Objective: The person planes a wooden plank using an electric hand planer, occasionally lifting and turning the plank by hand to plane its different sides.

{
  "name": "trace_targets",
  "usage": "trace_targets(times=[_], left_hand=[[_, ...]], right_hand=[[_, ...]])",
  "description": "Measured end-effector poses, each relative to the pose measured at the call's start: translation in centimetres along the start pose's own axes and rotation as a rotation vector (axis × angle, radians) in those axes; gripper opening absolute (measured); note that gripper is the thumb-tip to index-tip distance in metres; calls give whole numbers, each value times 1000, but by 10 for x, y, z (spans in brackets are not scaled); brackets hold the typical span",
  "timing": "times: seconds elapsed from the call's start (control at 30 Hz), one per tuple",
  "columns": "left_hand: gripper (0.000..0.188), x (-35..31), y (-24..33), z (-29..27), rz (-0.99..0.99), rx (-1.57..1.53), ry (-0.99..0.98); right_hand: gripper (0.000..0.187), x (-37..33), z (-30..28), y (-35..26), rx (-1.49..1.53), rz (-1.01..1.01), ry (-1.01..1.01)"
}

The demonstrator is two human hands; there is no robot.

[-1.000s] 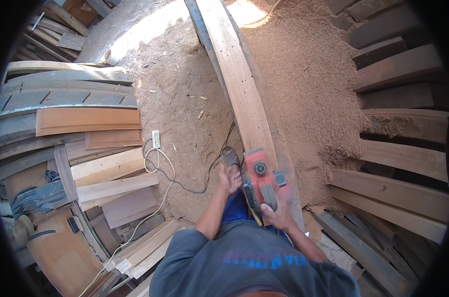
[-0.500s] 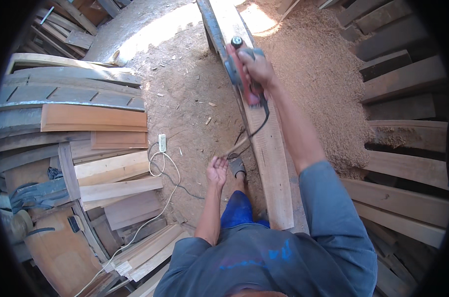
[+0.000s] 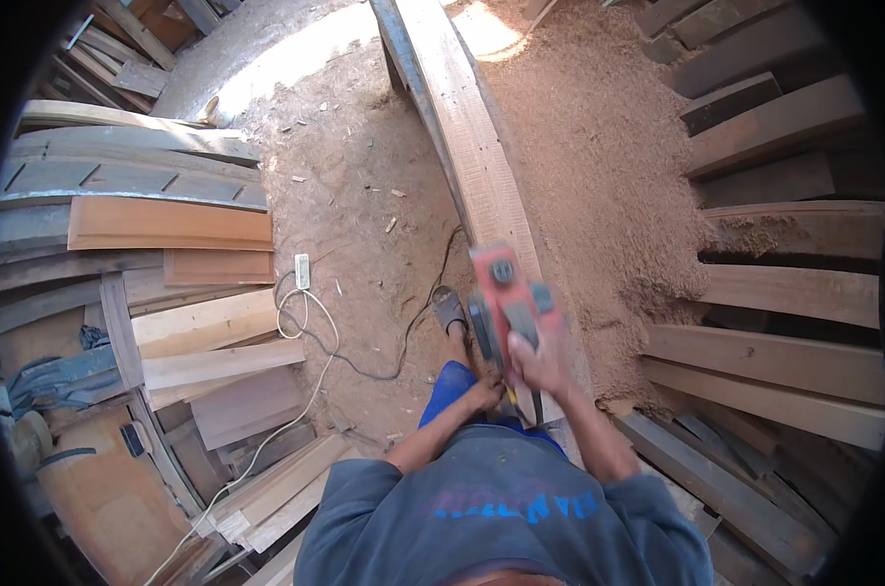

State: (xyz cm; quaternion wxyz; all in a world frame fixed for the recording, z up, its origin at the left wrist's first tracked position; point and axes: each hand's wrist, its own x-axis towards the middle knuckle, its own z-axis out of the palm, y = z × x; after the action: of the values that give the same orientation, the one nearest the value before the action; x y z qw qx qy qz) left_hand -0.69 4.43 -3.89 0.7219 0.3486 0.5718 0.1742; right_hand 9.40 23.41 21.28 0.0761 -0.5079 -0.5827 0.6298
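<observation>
A red and dark electric hand planer (image 3: 504,278) rests over the near part of a long pale plank (image 3: 467,132), close to my body. My right hand (image 3: 542,365) is wrapped round its rear handle. Beside the plank's left edge, just behind the planer, my left hand (image 3: 485,392) looks closed, its fingers curled and partly hidden; what it holds cannot be made out. A dark power cord (image 3: 400,356) loops over the ground to the left of the plank. The planed face of the plank shows crosswise marks and small dark spots.
A white extension socket (image 3: 302,272) with a pale cable lies on the ground at left. Stacked boards (image 3: 174,225) line the left side, and more timber (image 3: 784,283) lines the right. Wood shavings (image 3: 598,186) are heaped right of the plank. My sandalled foot (image 3: 449,308) stands left of it.
My right hand has drawn the planer back along the plank toward my body. My left hand has moved right and nearer, from over the ground to the plank's edge.
</observation>
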Motion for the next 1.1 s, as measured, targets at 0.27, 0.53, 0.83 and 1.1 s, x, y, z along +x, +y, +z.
trace_targets(times=[0.27,0.53,0.83,1.1], left_hand=[[45,2,-26,25,237,-301,172],[85,9,51,-65,-101,-860,483],[73,14,28,-84,-105,-788,583],[75,18,49,-78,-26,-865,400]], right_hand=[[35,3,27,-9,102,-199,168],[43,257,-28,-194,-62,-302,308],[44,398,-78,-225,226,-283,168],[38,165,-49,-135,217,-151,157]])
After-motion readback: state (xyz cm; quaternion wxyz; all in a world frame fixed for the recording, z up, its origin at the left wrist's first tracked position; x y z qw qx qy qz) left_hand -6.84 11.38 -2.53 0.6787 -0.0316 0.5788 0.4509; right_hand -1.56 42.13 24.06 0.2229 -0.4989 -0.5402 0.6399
